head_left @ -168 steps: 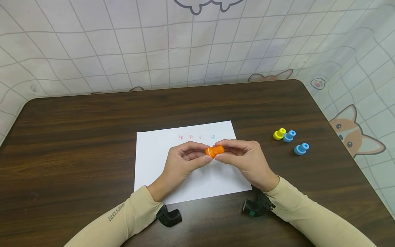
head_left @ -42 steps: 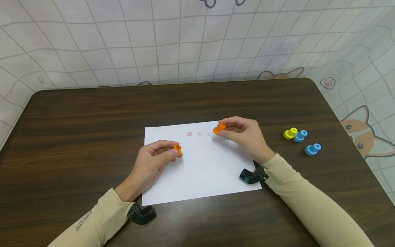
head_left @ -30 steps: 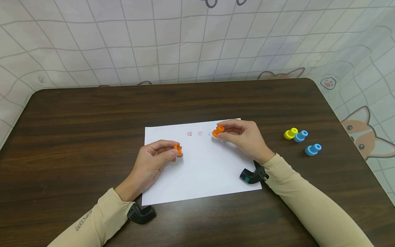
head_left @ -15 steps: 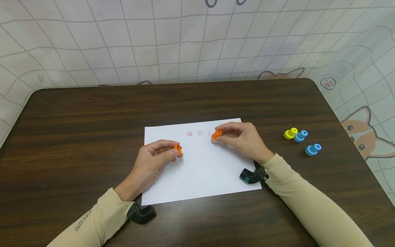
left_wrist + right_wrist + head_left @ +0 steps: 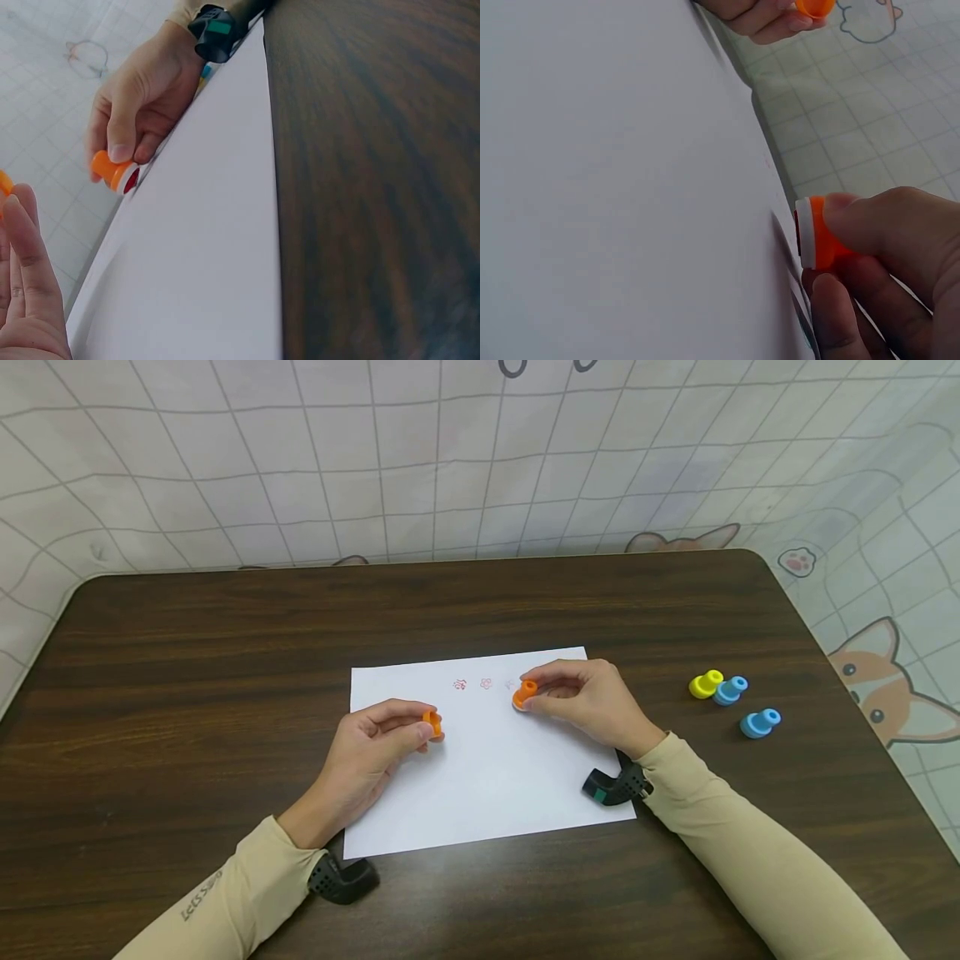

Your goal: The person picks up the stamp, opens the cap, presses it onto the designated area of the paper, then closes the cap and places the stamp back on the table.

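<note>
- Where the right hand [image 5: 592, 699] pinches the orange stamp [image 5: 524, 695] between thumb and fingertips, the stamp lies off that hand's left side, over the far part of the white sheet [image 5: 480, 785].
- Long axis of the stamp: slightly tilted, its knob end [image 5: 529, 686] uppermost and leaning right, its red face [image 5: 132, 180] turned down toward the sheet.
- Governing relation, as judged: the angle between face and sheet. The face shows in the left wrist view, hence it is not flat on the sheet; whether its rim touches cannot be told.
- Left hand [image 5: 375, 747]: farther off, thumb and fingers closed on an orange cap [image 5: 432, 724], whose hollow mouth faces right, toward the stamp.
- Adjacent marks: two red prints [image 5: 460, 684] and a faint third print [image 5: 510, 684], the latter just beyond the stamp.
- Right of the right hand, on the table [image 5: 750, 810]: a yellow stamp [image 5: 707, 684] and two blue stamps [image 5: 761, 723].
</note>
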`<state>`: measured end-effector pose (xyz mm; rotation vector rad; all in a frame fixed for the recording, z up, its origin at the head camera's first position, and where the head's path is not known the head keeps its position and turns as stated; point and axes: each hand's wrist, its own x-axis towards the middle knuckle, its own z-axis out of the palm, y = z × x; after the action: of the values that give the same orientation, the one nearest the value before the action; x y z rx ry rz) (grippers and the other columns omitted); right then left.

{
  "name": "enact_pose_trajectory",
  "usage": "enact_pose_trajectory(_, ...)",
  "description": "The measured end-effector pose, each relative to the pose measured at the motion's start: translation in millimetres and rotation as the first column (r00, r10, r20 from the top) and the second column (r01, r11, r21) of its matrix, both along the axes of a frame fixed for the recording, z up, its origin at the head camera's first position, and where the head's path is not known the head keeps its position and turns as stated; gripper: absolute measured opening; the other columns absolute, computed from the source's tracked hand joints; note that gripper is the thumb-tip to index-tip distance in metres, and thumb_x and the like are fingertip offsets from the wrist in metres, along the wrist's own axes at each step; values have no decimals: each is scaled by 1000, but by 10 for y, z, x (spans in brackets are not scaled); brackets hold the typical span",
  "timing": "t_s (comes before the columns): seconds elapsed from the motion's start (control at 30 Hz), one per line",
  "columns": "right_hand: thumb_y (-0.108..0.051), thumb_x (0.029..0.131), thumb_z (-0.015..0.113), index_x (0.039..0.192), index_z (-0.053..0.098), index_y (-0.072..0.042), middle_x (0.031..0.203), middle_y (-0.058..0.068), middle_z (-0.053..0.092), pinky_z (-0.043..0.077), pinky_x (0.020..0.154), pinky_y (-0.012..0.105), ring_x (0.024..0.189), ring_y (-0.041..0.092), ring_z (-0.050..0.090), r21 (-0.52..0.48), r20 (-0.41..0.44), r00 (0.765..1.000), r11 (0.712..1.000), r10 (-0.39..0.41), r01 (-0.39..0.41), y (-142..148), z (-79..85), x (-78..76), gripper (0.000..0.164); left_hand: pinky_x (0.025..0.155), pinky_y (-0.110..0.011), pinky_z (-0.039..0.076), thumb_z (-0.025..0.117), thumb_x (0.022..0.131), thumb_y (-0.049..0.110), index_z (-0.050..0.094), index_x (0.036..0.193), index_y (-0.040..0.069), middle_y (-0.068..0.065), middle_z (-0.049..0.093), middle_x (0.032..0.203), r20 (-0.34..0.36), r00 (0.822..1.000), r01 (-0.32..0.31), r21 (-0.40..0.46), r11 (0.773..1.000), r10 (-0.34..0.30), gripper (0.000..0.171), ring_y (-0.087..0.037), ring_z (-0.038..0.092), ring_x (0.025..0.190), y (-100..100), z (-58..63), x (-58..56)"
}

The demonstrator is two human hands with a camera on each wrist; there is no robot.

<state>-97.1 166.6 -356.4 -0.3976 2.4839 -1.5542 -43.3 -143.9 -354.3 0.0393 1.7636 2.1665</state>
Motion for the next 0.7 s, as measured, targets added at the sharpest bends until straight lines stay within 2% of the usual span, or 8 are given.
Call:
enact_pose_trajectory(0.47,-12,84,85,113,80,-13,114,7,79,59,80,14,89,16,70,36,-27,1000,999,3,-2,-22,18,17,30,82,-19,62,69,96,1,73,114,9,2,75,108,1,1000,-3,2,1000,3,20,-10,73,93,-9,12,3)
enact_pose_trajectory(0.7,-11,84,85,112,81,-14,110,6,79,58,77,15,85,15,67,37,-40,999,999,7,-5,-25,9,18,28,82,-19,62,70,96,3,72,117,5,1,75,110,-5,1000,5,1,1000,-5,22,-11,73,94,-14,8,1)
